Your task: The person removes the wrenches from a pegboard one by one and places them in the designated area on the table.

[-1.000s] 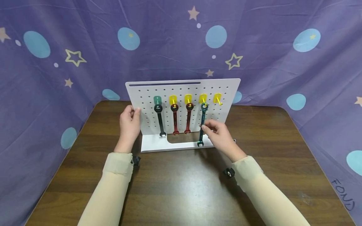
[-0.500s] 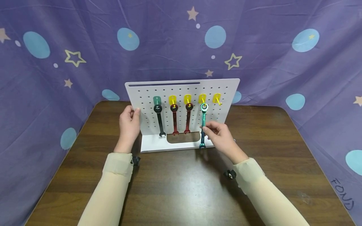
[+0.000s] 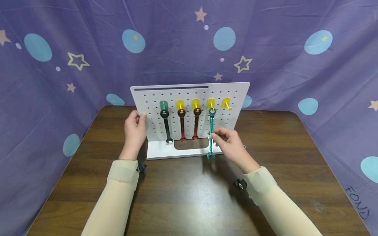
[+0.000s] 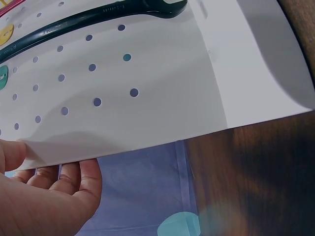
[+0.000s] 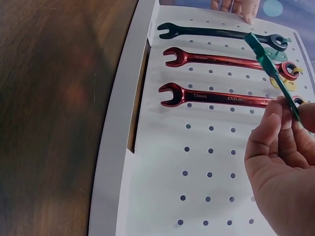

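My right hand (image 3: 229, 141) pinches a green combination wrench (image 3: 211, 132) by its shank, ring end up at the fourth hook (image 3: 211, 103). Whether the ring is around that yellow hook or just before it, I cannot tell. In the right wrist view the wrench (image 5: 268, 64) tilts away from the board, open end outward. My left hand (image 3: 135, 131) grips the left edge of the white pegboard (image 3: 153, 131); the left wrist view has the thumb in front and the fingers behind. A dark green wrench (image 3: 167, 127) and two red wrenches (image 3: 182, 126) hang from hooks to the left.
At the far right of the row, a yellow hook (image 3: 226, 103) bears nothing. The pegboard's base stands on a brown wooden table (image 3: 183, 196). Behind it hangs a purple curtain (image 3: 177, 42) with stars and blue spots.
The green wrench's lower end has swung slightly toward the front and down, with the right hand shifting only a little. My left hand stays on the board's edge.
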Demonstrator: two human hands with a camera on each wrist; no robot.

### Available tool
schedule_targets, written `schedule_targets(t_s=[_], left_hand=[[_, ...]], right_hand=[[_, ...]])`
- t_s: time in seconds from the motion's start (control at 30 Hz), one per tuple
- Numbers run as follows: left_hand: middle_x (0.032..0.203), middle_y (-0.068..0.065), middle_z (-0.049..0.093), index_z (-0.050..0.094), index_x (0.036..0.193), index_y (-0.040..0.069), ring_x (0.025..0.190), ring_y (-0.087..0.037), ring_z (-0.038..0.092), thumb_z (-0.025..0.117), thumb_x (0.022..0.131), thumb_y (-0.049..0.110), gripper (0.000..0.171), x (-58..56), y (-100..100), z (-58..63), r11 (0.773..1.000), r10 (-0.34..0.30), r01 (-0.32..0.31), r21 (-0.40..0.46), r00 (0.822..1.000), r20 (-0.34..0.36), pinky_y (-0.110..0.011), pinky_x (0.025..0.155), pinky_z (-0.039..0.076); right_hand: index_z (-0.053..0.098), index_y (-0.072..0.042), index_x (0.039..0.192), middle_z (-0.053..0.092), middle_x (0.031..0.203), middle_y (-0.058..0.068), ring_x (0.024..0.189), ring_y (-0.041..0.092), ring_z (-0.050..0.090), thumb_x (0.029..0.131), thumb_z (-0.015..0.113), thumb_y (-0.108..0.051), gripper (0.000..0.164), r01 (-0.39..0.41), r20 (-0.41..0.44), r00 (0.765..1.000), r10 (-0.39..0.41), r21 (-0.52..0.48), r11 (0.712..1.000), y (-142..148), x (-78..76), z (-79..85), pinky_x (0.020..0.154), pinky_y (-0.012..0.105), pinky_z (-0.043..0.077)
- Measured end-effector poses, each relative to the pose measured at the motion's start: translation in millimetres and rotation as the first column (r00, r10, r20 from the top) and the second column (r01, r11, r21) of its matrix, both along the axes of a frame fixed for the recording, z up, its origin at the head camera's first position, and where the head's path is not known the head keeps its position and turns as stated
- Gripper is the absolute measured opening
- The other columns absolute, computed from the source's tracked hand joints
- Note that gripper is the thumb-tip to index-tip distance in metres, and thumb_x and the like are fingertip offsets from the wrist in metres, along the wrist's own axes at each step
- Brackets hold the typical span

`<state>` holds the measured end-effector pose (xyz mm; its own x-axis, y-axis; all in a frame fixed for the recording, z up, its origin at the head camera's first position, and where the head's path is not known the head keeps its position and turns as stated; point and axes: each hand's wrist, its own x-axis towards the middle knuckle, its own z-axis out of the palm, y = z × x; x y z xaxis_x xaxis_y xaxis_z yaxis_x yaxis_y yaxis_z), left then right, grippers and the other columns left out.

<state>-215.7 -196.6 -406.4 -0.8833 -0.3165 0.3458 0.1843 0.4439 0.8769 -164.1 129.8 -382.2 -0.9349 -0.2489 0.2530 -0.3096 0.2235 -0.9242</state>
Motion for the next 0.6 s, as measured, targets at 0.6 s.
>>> schedule_targets(t_s=[0.6], left_hand=[[0.093,-0.021,0.068,0.062,0.112,-0.006,0.071,-0.018,0.053,0.054,0.107,0.012,0.021,0.5,0.6,1.3,1.0,-0.005,0.005,0.013,1.0,-0.003,-0.021,0.057,0.043]], right_hand=[[0.07,0.012,0.103,0.065,0.082,0.026,0.076,0.05,0.056,0.1,0.059,0.004,0.014,0.002,0.005,1.0,-0.002,-0.025,1.0,0.4,2.4,2.3,0.066,0.028,0.049]])
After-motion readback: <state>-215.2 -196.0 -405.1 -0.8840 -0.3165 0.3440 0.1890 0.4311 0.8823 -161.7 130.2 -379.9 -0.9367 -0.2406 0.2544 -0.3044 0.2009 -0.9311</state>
